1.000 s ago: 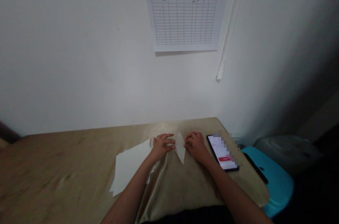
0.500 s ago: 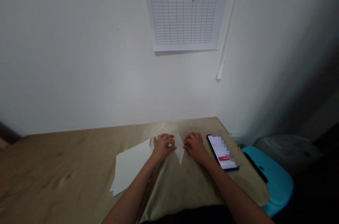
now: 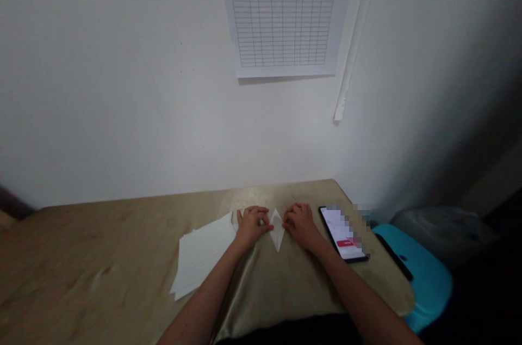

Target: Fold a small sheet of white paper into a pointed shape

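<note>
Folded paper (image 3: 278,236) pinched from both sides
Left hand (image 3: 251,228) and right hand (image 3: 300,226) pinch its edges; uneven pulling could tear it.

The wall (image 3: 122,89) is pale, and the light on it is dim. A paper (image 3: 283,29) with a grid of boxes hangs there, and a long white strip (image 3: 350,59) runs down beside it. A brown table (image 3: 118,258) with round corners sits against the wall. On the right, the room is very dark.

Single head-worn view, forward and down onto table (image 3: 122,258).
</note>
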Available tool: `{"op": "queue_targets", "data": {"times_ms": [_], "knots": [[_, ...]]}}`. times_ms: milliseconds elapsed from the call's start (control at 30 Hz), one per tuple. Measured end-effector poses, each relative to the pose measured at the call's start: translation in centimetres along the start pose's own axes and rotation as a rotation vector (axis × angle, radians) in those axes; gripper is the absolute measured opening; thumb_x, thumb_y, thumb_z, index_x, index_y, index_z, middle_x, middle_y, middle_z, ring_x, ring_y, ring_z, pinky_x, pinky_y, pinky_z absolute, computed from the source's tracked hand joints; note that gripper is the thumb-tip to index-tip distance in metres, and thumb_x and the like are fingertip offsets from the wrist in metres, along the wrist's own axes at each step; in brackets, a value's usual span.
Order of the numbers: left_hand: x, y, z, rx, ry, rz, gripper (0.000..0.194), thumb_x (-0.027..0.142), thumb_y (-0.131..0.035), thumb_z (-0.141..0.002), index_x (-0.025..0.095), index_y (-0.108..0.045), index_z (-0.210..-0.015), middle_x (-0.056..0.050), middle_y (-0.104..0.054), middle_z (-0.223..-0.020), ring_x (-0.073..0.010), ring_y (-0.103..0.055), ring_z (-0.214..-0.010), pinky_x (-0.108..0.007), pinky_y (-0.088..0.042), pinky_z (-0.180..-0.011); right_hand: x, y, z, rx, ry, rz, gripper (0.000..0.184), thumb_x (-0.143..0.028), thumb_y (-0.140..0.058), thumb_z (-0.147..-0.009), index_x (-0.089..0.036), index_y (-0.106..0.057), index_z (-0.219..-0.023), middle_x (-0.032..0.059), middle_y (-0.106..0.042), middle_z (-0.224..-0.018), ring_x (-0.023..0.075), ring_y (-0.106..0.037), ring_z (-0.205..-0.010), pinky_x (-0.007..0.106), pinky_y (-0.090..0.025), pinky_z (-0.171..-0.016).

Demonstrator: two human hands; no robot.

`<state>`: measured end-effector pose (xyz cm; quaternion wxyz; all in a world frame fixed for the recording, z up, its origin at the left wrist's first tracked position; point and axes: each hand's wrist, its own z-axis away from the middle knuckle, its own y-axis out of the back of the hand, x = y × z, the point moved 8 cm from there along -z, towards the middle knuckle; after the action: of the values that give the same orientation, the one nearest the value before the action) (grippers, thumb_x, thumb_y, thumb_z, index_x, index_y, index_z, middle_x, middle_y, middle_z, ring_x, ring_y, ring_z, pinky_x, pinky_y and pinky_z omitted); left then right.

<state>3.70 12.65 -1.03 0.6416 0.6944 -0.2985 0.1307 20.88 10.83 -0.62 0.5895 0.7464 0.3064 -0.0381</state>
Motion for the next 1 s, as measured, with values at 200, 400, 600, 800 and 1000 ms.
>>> {"op": "queue_targets", "data": {"times_ms": [200, 400, 600, 800, 1000], "knots": [[-0.1, 0.0, 0.1, -0.003, -0.016, -0.001, 0.009, 0.031, -0.080, -0.074, 0.026, -0.072, -0.075, -0.003, -0.067, -0.131, -0.0349, -0.045, -0.132, -0.075, -0.005, -0.112, -0.2, 0.0, 0.4, 0.022, 0.000, -0.019, 0.012, -0.034, -0.067, -0.088, -0.024, -0.069, -0.094, 0.0053, -0.064, -0.113, 0.0267, -0.044, -0.122, 0.051, -0.021, -0.112], [-0.2, 0.0, 0.2, -0.008, -0.016, -0.025, 0.017, 0.030, -0.079, -0.074, 0.029, -0.072, -0.089, -0.003, -0.064, -0.136, -0.0343, -0.044, -0.133, -0.073, -0.007, -0.113, -1.3, -0.6, 0.4, 0.023, -0.034, 0.042, 0.040, -0.060, -0.072, -0.079, -0.023, -0.067, -0.093, 0.0090, -0.061, -0.113, 0.0329, -0.042, -0.124, 0.061, -0.012, -0.116], [-0.2, 0.0, 0.0, -0.010, -0.021, -0.041, 0.023, 0.031, -0.080, -0.073, 0.028, -0.070, -0.094, -0.004, -0.062, -0.138, -0.0339, -0.043, -0.135, -0.069, -0.012, -0.114, -1.2, -1.2, 0.1, 0.012, -0.076, 0.072, 0.044, -0.064, -0.072, -0.077, -0.024, -0.066, -0.095, 0.0115, -0.060, -0.116, 0.0354, -0.043, -0.124, 0.067, -0.009, -0.114], [-0.4, -0.2, -0.1, -0.033, 0.000, -0.078, 0.023, 0.036, -0.079, -0.074, 0.029, -0.070, -0.095, -0.003, -0.061, -0.140, -0.0331, -0.042, -0.136, -0.068, -0.011, -0.115, -0.9, -1.1, 0.0, -0.101, -0.115, 0.039, 0.054, -0.067, -0.075, -0.070, -0.024, -0.063, -0.100, 0.0096, -0.057, -0.123, 0.0352, -0.040, -0.129, 0.068, -0.010, -0.114], [-0.4, -0.1, -0.1, -0.044, 0.010, -0.092, 0.023, 0.038, -0.077, -0.076, 0.030, -0.070, -0.096, -0.002, -0.060, -0.141, -0.0324, -0.041, -0.137, -0.068, -0.011, -0.116, -0.9, -0.8, 0.3, -0.142, -0.089, 0.008, 0.063, -0.064, -0.082, -0.062, -0.024, -0.060, -0.105, 0.0086, -0.056, -0.126, 0.0342, -0.040, -0.130, 0.069, -0.011, -0.113]]}}
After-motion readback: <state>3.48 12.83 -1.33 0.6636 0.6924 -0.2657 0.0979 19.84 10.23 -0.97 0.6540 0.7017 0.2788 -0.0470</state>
